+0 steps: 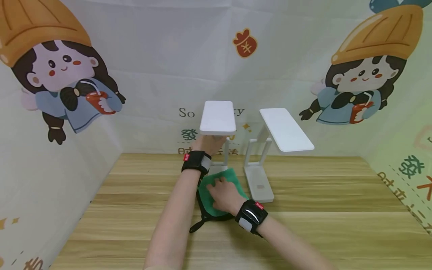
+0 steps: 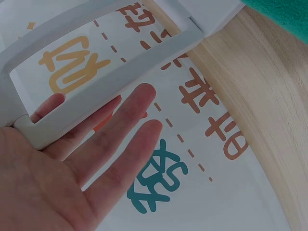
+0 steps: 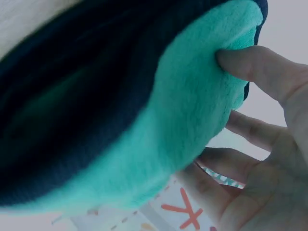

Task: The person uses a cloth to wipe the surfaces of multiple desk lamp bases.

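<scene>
Two white folding stands with flat tilted top plates stand side by side. At the left stand [image 1: 218, 117], my left hand [image 1: 209, 144] is behind and below the top plate. In the left wrist view its fingers lie loosely extended against the stand's support frame [image 2: 110, 82], one finger showing through the frame's opening. My right hand [image 1: 227, 195] holds a green cloth [image 3: 192, 96] with a dark border and a hanging loop, the thumb on its face and the other fingers behind it. The cloth hides part of the left stand's base.
Just right of the cloth stands the second white stand [image 1: 285, 129], its base [image 1: 260, 183] on the wooden table [image 1: 320, 195]. A printed backdrop [image 1: 152, 93] rises close behind the stands and along both sides.
</scene>
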`<state>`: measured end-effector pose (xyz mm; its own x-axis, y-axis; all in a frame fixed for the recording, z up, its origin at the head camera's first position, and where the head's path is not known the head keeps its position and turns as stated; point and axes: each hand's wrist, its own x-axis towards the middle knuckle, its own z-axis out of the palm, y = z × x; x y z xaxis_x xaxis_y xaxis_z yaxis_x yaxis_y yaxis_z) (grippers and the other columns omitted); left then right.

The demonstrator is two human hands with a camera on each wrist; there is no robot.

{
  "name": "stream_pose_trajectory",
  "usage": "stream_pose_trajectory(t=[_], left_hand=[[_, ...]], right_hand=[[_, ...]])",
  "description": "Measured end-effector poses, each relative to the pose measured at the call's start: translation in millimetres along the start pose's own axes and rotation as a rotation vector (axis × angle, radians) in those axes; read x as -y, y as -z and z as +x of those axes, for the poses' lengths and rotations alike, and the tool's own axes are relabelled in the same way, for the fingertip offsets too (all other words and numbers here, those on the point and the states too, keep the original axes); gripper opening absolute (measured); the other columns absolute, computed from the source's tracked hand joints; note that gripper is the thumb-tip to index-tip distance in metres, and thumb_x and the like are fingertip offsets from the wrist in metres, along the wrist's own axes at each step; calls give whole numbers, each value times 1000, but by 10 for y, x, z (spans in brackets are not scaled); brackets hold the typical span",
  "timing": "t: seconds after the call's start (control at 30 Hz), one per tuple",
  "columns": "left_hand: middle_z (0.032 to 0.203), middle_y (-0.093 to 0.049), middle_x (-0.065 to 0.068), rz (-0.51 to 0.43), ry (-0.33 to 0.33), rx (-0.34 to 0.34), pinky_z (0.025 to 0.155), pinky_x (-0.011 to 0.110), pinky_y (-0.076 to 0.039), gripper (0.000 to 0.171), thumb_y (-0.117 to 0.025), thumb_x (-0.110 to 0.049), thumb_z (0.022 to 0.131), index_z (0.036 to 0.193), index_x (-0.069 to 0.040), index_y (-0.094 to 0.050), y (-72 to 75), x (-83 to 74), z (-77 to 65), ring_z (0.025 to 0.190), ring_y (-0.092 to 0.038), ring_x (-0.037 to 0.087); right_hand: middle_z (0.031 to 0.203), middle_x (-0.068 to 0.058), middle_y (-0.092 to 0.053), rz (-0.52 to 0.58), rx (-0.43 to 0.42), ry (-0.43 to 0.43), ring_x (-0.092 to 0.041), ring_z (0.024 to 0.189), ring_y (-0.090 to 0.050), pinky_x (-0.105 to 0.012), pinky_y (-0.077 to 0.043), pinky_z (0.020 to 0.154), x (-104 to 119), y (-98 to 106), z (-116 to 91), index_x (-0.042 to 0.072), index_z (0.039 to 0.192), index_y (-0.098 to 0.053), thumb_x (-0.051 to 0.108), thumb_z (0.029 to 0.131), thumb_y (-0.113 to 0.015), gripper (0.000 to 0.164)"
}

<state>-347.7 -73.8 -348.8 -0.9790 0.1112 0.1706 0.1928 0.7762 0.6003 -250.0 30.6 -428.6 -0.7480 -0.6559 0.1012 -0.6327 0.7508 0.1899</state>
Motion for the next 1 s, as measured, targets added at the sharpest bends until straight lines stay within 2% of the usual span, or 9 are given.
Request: stream_pose_trajectory(t=[0.1, 0.23, 0.33, 0.47, 0.6, 0.7, 0.8, 0.9, 1.0], left_hand=[[59, -54, 4, -13, 13, -2, 42, 28, -34, 51, -45, -49, 96, 124, -6, -49, -12, -14, 4, 43, -42, 14], [70, -62, 8, -2, 24, -8, 45, 30, -37, 52, -46, -50, 96, 126, -8, -49, -16, -34, 5, 48, -47, 16], [72, -63, 9, 4, 24, -11, 45, 30, -37, 52, -45, -51, 96, 125, -9, -50, -5, -42, 0, 50, -48, 17], [69, -61, 8, 2, 32, -12, 44, 30, -36, 50, -46, -51, 95, 122, -9, -52, -2, -41, -11, 48, -47, 16], [73, -64, 11, 2, 19, -2, 45, 31, -38, 49, -45, -49, 96, 122, -8, -51, -22, -31, -7, 49, -50, 18], [85, -69, 14, 10, 7, -4, 53, 34, -44, 48, -45, -46, 97, 124, -7, -50, -28, -33, -4, 60, -58, 22], [92, -69, 15, 20, 11, -15, 59, 38, -46, 48, -45, -45, 97, 125, -7, -51, -17, -43, -9, 71, -62, 26], [86, -69, 15, 39, 32, -9, 56, 37, -44, 50, -44, -48, 97, 121, -6, -52, -1, -52, -19, 67, -60, 26], [84, -69, 15, 47, 42, -2, 51, 33, -41, 52, -44, -50, 96, 123, -6, -52, 6, -49, -17, 63, -58, 24]], right_hand=[[86, -15, -67, 71, 0, -81, -32, 83, -63, -37, -54, 58, -44, 21, -51, 4, 113, -64, 24, 75, -76, 44], [82, -20, -65, 213, 40, -171, -37, 77, -64, -41, -54, 56, -94, 40, -94, -4, 118, -60, 24, 78, -75, 50], [81, -20, -65, 344, 101, -214, -38, 81, -64, -45, -54, 67, -156, 27, -73, -8, 126, -53, 24, 85, -71, 55], [72, -15, -61, 489, 134, -271, -34, 75, -64, -48, -50, 75, -260, -23, 16, -11, 127, -47, 21, 89, -64, 52], [83, -20, -63, 539, 105, -320, -37, 79, -64, -51, -48, 81, -362, -94, 139, -10, 128, -44, 21, 90, -63, 52], [98, -24, -64, 571, 94, -342, -38, 89, -63, -52, -46, 87, -441, -104, 226, -9, 128, -44, 21, 90, -63, 52], [107, -24, -63, 607, 117, -349, -35, 90, -63, -46, -48, 83, -496, -73, 267, -8, 131, -42, 21, 90, -64, 54], [109, -22, -63, 584, 154, -329, -32, 88, -64, -41, -51, 75, -504, -39, 248, -8, 135, -40, 22, 89, -65, 60], [111, -23, -63, 542, 202, -284, -30, 89, -64, -38, -51, 75, -473, 8, 209, -9, 137, -39, 23, 86, -67, 66]])
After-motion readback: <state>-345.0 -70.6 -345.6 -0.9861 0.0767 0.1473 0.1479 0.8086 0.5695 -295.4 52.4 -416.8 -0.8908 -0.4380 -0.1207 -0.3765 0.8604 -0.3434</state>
